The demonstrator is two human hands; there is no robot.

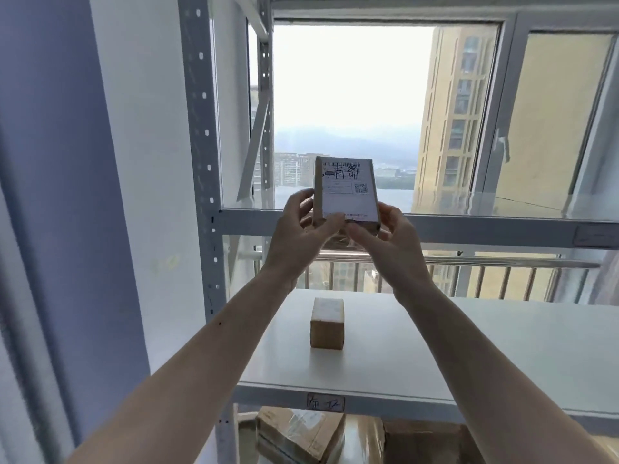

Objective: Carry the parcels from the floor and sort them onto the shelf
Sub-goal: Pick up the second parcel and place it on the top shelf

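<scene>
Cardboard parcel point(346, 192) raised, left hand point(298, 236), right hand point(392, 242) gripping

Box point(327, 327) on shelf point(469, 346)

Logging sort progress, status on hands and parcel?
Both hands, left and right, grip small labelled cardboard parcel at upper glass shelf. Small brown cardboard box sits on white shelf below. Path clear.

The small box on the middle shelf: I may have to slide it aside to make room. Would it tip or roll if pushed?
The small box looks squat and flat-sided, so it would probably slide, not roll. It sits flat on the smooth white shelf, so a low push should move it easily. Pushed near its top, it might tip.
</scene>
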